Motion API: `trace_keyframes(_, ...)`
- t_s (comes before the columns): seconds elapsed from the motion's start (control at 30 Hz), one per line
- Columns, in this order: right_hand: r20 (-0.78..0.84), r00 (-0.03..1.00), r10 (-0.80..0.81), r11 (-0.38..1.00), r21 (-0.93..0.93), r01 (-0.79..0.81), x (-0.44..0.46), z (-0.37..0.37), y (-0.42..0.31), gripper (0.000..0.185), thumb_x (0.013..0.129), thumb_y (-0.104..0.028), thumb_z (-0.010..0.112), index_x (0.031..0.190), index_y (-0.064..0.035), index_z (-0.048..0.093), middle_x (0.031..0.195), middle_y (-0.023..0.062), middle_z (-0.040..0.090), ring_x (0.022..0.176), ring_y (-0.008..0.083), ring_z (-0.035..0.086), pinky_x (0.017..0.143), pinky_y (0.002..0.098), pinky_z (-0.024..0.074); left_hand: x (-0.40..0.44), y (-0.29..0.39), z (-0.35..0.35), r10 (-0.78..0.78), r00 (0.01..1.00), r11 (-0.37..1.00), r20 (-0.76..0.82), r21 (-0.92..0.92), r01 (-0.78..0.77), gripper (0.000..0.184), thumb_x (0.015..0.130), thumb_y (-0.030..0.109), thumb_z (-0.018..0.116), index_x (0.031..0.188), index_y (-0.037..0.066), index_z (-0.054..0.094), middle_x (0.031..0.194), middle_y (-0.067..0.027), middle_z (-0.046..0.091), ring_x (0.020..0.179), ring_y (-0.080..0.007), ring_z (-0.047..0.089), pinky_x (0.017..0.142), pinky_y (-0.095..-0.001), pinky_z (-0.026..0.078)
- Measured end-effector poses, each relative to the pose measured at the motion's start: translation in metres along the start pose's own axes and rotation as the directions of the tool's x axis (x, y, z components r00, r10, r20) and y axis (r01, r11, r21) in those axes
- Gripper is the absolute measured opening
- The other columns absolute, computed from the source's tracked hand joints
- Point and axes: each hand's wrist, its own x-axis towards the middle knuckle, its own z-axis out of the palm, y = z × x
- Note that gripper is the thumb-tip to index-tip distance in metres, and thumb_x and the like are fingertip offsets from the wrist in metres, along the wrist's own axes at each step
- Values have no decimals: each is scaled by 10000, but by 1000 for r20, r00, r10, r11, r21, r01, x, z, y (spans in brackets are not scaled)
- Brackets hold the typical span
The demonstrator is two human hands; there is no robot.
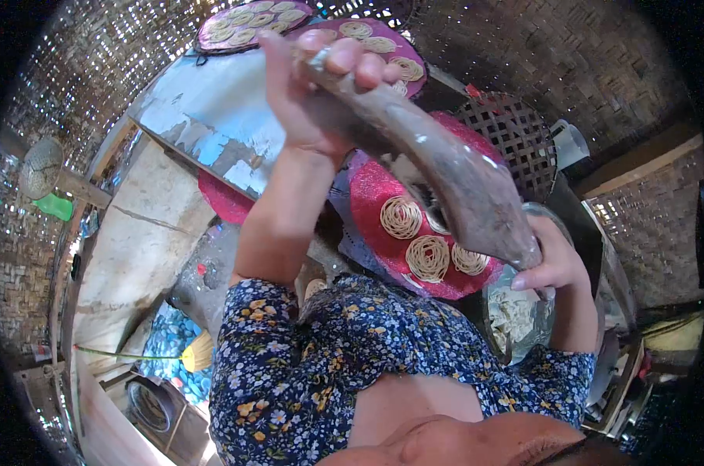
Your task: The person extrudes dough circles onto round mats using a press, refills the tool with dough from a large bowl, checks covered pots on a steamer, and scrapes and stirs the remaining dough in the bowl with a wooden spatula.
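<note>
Wooden bar [464,182], thick and irregular, held slantwise in front of the chest, crossing above a pink tray [366,190]; a gap beneath it cannot be confirmed. Left hand [321,85]: fingers wrapped over the far, narrower end, thumb projecting. Right hand [557,260]: closed around the near end, thumb on the visible side, most fingers hidden. The bar is probably stiff and fairly heavy, sturdy rather than fragile; its shiny patches suggest a worn, possibly slippery surface. The slimmer ends appear the best holds, one hand at each, sharing the load. Around it: coiled noodles [401,217] on the tray, likely soft and easily crushed; a bowl [544,320] by the right forearm; farther off, a woven basket [515,141] and pale mug [571,145].
</note>
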Motion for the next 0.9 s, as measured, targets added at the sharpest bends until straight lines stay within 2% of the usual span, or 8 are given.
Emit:
trace_keyframes(0.23, 143, 990, 2, 1000, 17, -5, -8, 4, 20, 733, 507, -365, 766, 1076, 36, 538, 969, 114, 601, 895, 176, 549, 825, 309, 416, -24, -2, 13, -80, 995, 995, -62, 52, 83, 381, 883, 520, 372, 831, 228, 612, 788, 33, 615, 712, -135, 549, 836, -396, 345)
trace_keyframes(0.47, 63, 996, 67, 998, -1, -67, -21, 1, 33, 757, 484, -371, 756, 1085, 32, 532, 954, 117, 601, 894, 194, 554, 822, 321, 417, -30, -31, -8, -169, 983, 981, -78, -108, 160, 363, 881, 509, 390, 837, 217, 602, 754, 43, 600, 720, -145, 543, 891, -438, 368)
trace_keyframes(0.5, 45, 998, 52, 999, -7, -52, -21, 1, 35, 760, 479, -367, 756, 1087, 31, 532, 953, 115, 601, 893, 195, 554, 823, 321, 417, -29, -32, -11, -216, 972, 964, -97, -180, 197, 389, 874, 511, 406, 919, 174, 595, 753, 8, 588, 724, -164, 537, 930, -449, 366)
trace_keyframes(0.53, 28, 999, 35, 999, -16, -35, -21, 1, 37, 763, 474, -364, 756, 1089, 29, 532, 952, 112, 601, 891, 196, 553, 824, 321, 416, -29, -36, -16, -322, 932, 945, -163, -113, 307, 437, 868, 533, 390, 984, 154, 576, 833, -21, 585, 782, -181, 540, 937, -441, 360)
trace_keyframes(0.6, 30, 999, 44, 999, -30, -43, -22, 2, 39, 782, 465, -356, 759, 1105, 29, 525, 972, 122, 601, 908, 205, 559, 837, 325, 414, -42, -56, -37, -486, 823, 831, -293, 138, 539, 526, 876, 540, 352, 1076, 95, 546, 959, -70, 581, 872, -197, 544, 946, -404, 358)
trace_keyframes(0.67, 32, 998, 46, 998, -47, -45, -21, 1, 39, 797, 461, -344, 762, 1121, 30, 518, 994, 134, 601, 927, 213, 564, 850, 329, 413, -63, -80, -65, -612, 684, 511, -398, 461, 725, 589, 903, 513, 307, 1130, 15, 523, 1050, -109, 582, 936, -193, 545, 949, -347, 366)
trace_keyframes(0.77, 37, 999, 39, 996, -79, -36, -20, 0, 38, 812, 461, -324, 766, 1143, 32, 506, 1025, 153, 597, 955, 224, 571, 864, 335, 412, -117, -111, -119, -771, 509, 332, -383, 440, 834, 628, 900, 530, 283, 1177, 3, 487, 1155, -105, 542, 1035, -184, 516, 955, -310, 358)
trace_keyframes(0.9, 19, 1000, 5, 997, -77, -4, -19, 0, 43, 809, 464, -311, 769, 1146, 35, 504, 1026, 161, 598, 958, 231, 575, 864, 339, 414, -135, -110, -118, -749, 533, 314, -393, 498, 808, 589, 900, 498, 336, 1202, 9, 464, 1207, -103, 506, 1087, -182, 485, 970, -310, 343)
